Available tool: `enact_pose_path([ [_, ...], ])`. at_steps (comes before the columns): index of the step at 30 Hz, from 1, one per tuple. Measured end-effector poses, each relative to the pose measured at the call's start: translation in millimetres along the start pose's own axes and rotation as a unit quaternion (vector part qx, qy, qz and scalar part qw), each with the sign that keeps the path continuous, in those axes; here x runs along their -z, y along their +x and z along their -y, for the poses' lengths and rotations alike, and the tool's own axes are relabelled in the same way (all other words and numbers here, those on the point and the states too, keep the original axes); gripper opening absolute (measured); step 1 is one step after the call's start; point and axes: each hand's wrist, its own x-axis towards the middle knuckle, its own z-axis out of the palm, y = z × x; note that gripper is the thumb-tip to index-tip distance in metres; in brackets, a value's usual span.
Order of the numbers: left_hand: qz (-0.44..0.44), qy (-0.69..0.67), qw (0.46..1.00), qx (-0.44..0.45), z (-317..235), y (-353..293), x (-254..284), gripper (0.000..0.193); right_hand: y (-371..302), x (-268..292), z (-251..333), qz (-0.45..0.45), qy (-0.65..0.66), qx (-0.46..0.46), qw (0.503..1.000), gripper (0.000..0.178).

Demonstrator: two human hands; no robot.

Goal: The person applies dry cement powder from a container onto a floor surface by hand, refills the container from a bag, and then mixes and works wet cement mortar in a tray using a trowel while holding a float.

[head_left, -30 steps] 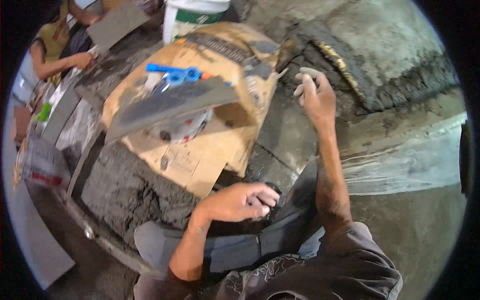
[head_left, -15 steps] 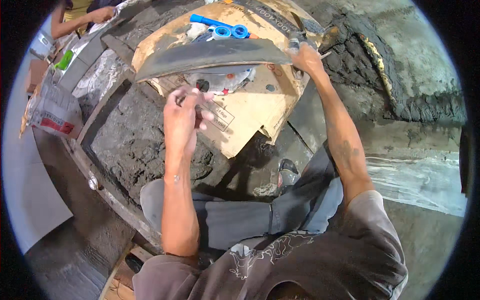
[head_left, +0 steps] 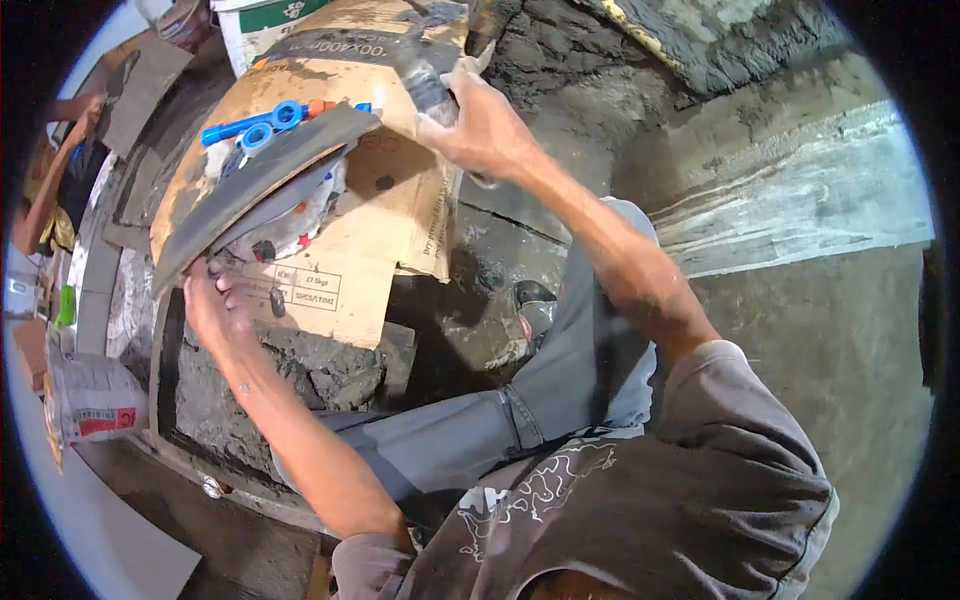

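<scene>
My left hand is at the near-left end of a dark grey tile, its fingers curled at the underside. The tile sits tilted over a crumpled pale plastic bag on flattened cardboard. My right hand is closed round a grey, rounded tool beyond the tile's far-right end. Motion smears this tool, and its kind cannot be made out. Behind the tile lies a blue plastic tool with round rings, partly hidden by it.
Wet grey mortar lies beneath the cardboard's near edge, with more mortar at the far right. On the left stands a white sack. A white and green bucket is at the back. Another person's hand shows at far left.
The view has swung, shifting the scene leftward. My left hand, before raised with bent fingers near the tile, is now at its end. The tile slants more steeply, and the right-hand tool is apart from it.
</scene>
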Motion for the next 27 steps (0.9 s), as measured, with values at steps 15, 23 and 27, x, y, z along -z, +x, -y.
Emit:
enact_pose_path([
  [15,0.163,-0.045,0.976,-0.140,29.2,-57.8,-76.2,0.046,-10.8,21.7,10.1,-0.065,0.120,0.137,0.981,0.047],
  [23,0.155,-0.027,0.978,-0.134,-8.1,-72.9,-36.7,0.051,11.0,11.9,-3.3,-0.093,0.259,0.200,0.940,0.047],
  [27,0.034,-0.043,0.987,-0.152,-103.9,-88.7,17.3,0.048,14.1,-14.0,5.8,-0.033,0.407,0.208,0.889,0.046],
])
